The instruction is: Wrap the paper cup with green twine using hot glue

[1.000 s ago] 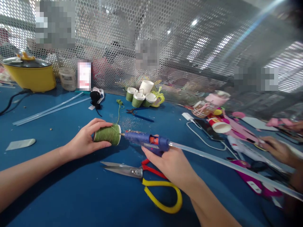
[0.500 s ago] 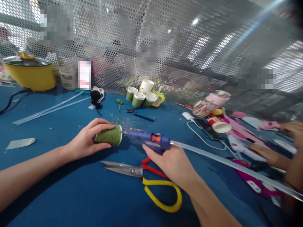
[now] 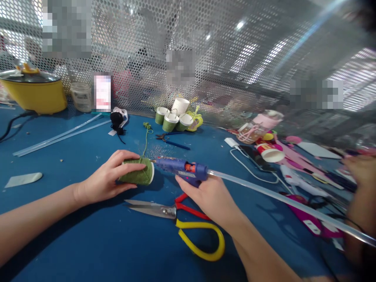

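Observation:
Lying on its side, a paper cup wrapped in green yarn (image 3: 137,172) is gripped by my left hand (image 3: 107,176), with the white rim facing right. A loose strand of green yarn (image 3: 147,137) runs from the cup up to a small tangle. My right hand (image 3: 210,199) holds a blue hot glue gun (image 3: 176,167), its nozzle at the upper edge of the cup near the rim. A long clear glue stick (image 3: 264,191) sticks out of the gun's back. Below the gun lie scissors (image 3: 169,212) with one red and one yellow handle.
Several small green-wrapped cups (image 3: 170,122) stand at the back by the perforated metal screen (image 3: 141,74), behind blue-handled pliers (image 3: 176,143). Glue sticks (image 3: 58,137) and a yellow electric pot (image 3: 35,94) are at left. A phone (image 3: 258,158), cables and another person's hand (image 3: 360,168) are at right.
The cup has turned a little in my left hand, and the fingers reach further over it. The glue gun's nozzle now sits higher, at the cup's upper edge.

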`<state>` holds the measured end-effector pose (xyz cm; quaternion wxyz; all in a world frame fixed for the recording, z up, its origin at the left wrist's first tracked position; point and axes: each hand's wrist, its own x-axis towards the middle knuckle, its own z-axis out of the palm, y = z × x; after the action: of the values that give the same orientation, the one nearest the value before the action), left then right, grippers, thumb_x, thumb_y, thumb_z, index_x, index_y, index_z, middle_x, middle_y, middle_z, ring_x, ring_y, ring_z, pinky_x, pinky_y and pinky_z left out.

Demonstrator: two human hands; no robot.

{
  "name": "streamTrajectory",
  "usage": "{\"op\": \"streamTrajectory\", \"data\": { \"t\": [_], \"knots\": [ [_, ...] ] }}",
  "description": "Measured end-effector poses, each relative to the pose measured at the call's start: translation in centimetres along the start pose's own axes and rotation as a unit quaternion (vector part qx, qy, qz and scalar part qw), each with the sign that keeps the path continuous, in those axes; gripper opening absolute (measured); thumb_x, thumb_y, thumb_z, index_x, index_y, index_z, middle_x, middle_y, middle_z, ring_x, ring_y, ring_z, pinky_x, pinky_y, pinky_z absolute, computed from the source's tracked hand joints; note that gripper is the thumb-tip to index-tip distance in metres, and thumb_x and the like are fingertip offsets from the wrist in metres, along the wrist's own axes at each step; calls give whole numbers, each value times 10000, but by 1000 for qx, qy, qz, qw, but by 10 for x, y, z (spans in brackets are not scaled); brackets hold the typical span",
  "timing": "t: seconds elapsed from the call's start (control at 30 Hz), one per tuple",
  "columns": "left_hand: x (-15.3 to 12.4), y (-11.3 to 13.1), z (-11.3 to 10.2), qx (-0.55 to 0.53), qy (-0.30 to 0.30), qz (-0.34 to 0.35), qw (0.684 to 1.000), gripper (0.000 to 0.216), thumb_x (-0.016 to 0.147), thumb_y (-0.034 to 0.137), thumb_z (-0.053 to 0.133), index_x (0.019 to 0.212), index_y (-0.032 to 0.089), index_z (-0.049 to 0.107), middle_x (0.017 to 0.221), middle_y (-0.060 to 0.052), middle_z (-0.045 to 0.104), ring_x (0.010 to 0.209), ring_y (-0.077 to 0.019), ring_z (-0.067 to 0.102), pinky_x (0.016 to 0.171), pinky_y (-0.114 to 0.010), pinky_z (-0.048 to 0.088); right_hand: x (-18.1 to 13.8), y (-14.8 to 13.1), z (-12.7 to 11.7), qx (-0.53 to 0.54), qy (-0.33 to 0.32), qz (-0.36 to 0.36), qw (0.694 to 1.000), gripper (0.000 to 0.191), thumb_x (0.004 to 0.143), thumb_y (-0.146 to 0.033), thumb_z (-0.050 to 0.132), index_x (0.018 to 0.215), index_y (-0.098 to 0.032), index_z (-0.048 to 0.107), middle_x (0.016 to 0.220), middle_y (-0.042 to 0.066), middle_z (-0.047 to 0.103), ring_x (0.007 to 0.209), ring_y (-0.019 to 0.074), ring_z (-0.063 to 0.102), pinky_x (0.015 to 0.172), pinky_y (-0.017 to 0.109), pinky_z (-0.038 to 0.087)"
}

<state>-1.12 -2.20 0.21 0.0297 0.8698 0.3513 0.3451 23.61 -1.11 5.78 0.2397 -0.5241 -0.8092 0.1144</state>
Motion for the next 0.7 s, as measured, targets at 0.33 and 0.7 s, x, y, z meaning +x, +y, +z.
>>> {"op": "streamTrajectory", "data": {
  "t": [0.33,0.7],
  "knots": [
    [0,0,-1,-45,19,-72,996,397,798,267,581,1169,216,450,1151,-98,445,1065,-229,458,901,-388,421,1,-4,-5,-9,-7,-28,1000,145,743,-229,501,693,-165,621,583,23,623,533,154,579,546,260,480],
    [3,-4,-1,-88,42,-141,985,414,761,321,621,1136,217,478,1095,-73,494,1020,-209,501,900,-372,427,-1,-7,-9,35,-9,-70,997,128,733,-214,505,704,-197,628,615,30,620,546,160,572,546,279,479]
  ]
}}
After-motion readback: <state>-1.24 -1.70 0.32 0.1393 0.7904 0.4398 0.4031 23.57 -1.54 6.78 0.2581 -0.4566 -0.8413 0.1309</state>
